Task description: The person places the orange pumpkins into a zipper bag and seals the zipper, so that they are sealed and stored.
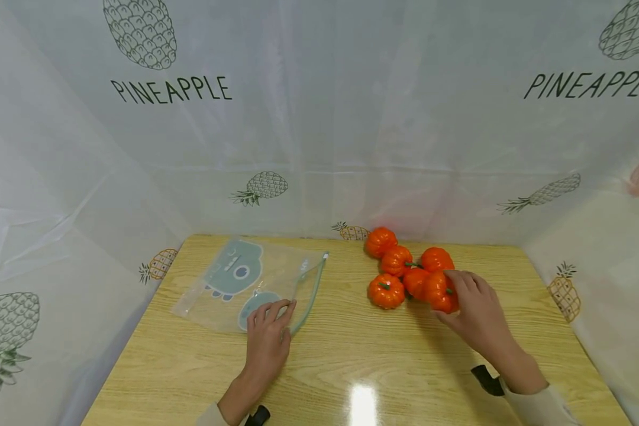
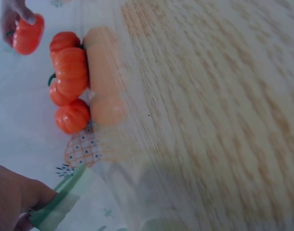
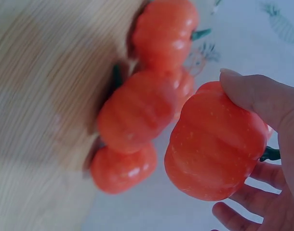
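Note:
A small orange toy pumpkin (image 1: pixel 438 291) with a green stem is held by my right hand (image 1: pixel 479 310), thumb on one side and fingers on the other. In the right wrist view this pumpkin (image 3: pixel 212 144) appears lifted beside several like it. On the left of the table lies a clear zip bag (image 1: pixel 234 269) printed with blue-green cartoon figures, its green zip edge facing right. My left hand (image 1: pixel 268 340) is over the bag's near right corner. The left wrist view shows its thumb and finger pinching the green zip edge (image 2: pixel 62 197).
Several more orange pumpkins (image 1: pixel 386 291) sit in a cluster on the wooden table (image 1: pixel 330 367), just left of the held one. A white sheet (image 1: pixel 319 136) with pineapple prints hangs behind the table and along both sides.

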Motion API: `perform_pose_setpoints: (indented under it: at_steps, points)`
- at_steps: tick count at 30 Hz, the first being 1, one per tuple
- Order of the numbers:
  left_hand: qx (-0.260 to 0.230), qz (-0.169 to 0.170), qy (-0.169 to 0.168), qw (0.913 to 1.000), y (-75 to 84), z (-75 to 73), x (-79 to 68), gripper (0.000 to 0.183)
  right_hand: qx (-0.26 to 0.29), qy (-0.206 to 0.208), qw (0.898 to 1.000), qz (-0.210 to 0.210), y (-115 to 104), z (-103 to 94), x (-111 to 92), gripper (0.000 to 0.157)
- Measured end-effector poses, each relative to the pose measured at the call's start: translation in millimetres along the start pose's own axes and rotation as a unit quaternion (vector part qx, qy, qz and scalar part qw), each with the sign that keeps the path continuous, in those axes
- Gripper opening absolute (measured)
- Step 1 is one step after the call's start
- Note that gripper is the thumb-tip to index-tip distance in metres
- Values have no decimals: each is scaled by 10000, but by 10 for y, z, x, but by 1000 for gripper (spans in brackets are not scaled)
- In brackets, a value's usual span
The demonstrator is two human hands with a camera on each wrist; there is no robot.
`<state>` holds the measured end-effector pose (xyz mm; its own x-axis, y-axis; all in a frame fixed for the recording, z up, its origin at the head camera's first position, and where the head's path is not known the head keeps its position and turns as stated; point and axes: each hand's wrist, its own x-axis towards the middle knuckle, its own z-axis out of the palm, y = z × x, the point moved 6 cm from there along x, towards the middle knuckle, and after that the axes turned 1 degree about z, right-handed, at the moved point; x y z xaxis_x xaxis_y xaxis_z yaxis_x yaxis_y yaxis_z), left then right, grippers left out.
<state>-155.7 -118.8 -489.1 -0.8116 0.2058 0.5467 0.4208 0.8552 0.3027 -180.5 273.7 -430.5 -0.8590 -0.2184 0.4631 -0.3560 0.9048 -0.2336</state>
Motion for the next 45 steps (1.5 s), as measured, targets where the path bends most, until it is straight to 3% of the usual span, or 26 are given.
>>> perform_pose_setpoints:
  at_steps: [11,18,28,38,45]
  points:
    - [68,-47,25,10000,-15,-15,19,74,118,20,9983,-572,-437,81,77,93]
    - [133,-16,121,9998,1,-17,39,78,187,-222,9969,-732,-712,231,113,92]
    - [393,30,104,9992,62,-4,90,77,362,-635,9938,-832,-1084,560,221,88]
    - [264,70,243,9993,90,48,112,77,815,-1113,9861,-924,-1435,945,320,85]
    - [430,58,149,9989,101,66,120,80,933,-1187,9838,-969,-1611,1137,370,84]
